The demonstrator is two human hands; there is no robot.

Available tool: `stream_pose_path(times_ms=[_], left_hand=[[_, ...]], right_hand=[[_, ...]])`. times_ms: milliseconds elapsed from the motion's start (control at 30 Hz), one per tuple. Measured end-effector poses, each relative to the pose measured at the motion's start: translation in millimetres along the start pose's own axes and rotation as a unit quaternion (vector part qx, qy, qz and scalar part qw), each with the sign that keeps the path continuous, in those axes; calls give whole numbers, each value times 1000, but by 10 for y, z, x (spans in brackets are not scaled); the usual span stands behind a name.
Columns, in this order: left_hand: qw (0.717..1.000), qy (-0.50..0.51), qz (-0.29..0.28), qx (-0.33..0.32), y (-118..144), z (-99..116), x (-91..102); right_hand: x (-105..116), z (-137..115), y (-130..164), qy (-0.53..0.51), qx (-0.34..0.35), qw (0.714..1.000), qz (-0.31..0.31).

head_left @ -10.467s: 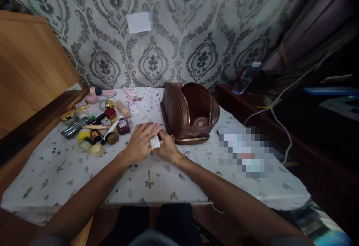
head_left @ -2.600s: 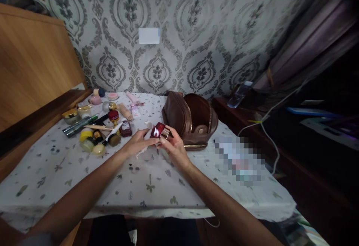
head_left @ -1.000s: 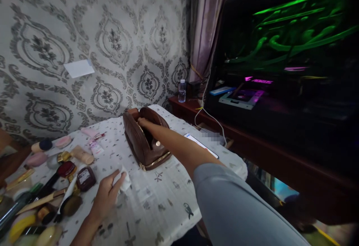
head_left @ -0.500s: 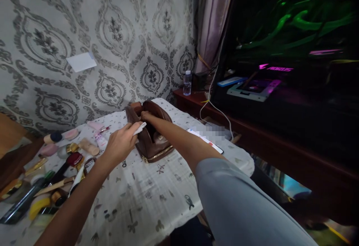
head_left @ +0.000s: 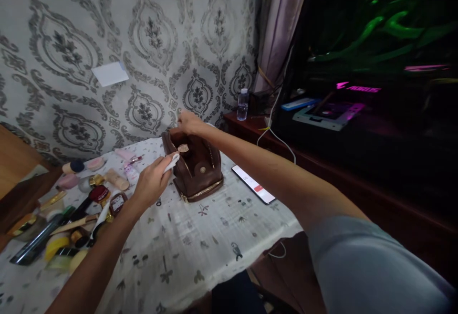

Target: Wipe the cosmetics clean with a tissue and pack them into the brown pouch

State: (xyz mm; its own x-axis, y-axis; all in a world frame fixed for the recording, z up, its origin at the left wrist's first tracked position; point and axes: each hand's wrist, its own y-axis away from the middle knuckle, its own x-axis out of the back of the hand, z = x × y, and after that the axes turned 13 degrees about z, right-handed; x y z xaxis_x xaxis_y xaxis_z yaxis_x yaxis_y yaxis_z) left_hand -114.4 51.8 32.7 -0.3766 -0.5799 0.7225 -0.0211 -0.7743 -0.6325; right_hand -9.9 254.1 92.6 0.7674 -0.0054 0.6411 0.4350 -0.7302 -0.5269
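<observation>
Covering most of the lower view, the table (head_left: 200, 261) wears a pale cloth printed with small leaves and insects, and it stands against a grey damask-papered wall (head_left: 153, 42) that bears one small white note (head_left: 109, 73). To the right, a dark cabinet (head_left: 358, 161) carries green and pink lit shapes, with a lilac curtain (head_left: 277, 23) hanging between it and the wall. Near the far middle of the table sits the brown leather pouch (head_left: 198, 173), its zipped mouth gaping upward and a round stud on its front flap. A scatter of cosmetics (head_left: 71, 209), jars, tubes, pencils and sponges, lies along the left edge of the table, well apart from the pouch. A phone (head_left: 253, 191) lies flat just to the right of the pouch. On the cabinet's ledge stands a small water bottle (head_left: 243, 104). The right hand (head_left: 189, 122) hovers just above the pouch's far rim, fingers curled; whether it grips anything I cannot tell. The left hand (head_left: 152, 186) is closed around a white tissue (head_left: 172, 162), whose tip touches the near left edge of the pouch's opening. Inside the mouth shows a small pale round object (head_left: 183, 148).
</observation>
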Motion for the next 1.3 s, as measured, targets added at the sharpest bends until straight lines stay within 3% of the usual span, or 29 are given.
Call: stream_pose_path(times_ms=[100,200,367,467,533,633,733,900,1033,1167,1300], left_hand=[[1000,4,5,-4,-6,-13,-17],[1000,6,1,-9,-22,-12,-22],[1000,25,-2,6,142,-14,-5],[999,13,-14,26,400,-80,35],[998,-11,-32,49,603,-170,93],[995,-36,-53,75,906,-354,248],[993,-54,-36,95,1172,-541,465],[990,-63,42,122,1536,-772,819],[979,-100,89,151,1762,-988,1082],[945,-166,125,252,1740,-1351,1376],[916,-206,143,314,1385,-1780,1541]], right_hand=[[273,-74,253,60,13,998,21],[371,-120,598,22,23,999,40],[282,-234,1194,-98,76,985,117],[203,-368,1527,-161,125,966,160],[125,-450,1714,-194,159,956,152],[-91,-526,1922,-221,187,953,92],[-428,-559,2052,-227,173,958,7],[-1013,-641,2151,-218,105,965,-97],[-1375,-764,2178,-265,19,952,-153],[-1636,-872,2226,-334,-76,921,-187],[-1741,-916,2317,-370,-121,906,-168]])
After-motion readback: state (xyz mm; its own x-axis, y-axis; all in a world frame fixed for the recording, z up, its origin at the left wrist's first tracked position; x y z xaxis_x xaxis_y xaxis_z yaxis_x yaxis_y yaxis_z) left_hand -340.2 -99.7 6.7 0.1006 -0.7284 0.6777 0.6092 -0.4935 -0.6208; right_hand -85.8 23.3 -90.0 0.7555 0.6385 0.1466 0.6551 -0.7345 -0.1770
